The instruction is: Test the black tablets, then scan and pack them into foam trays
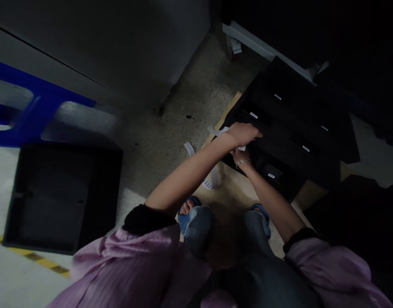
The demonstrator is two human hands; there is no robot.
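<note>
Dim, underexposed; right side near black, left floor lit, edges blurred and stretched.

We are looking at a stack of matt black plastic trays, each carrying small white paper labels that are showing a slight sheen. Under them a pale, smooth wooden board is lying on a speckled, rough concrete floor, where white paper strips are scattered. At near left we are seeing another matt black plastic tray, and at far left a glossy blue plastic pallet. We are wearing soft ribbed pink cloth sleeves, faded blue denim trousers and a thin shiny metal bracelet.
</note>
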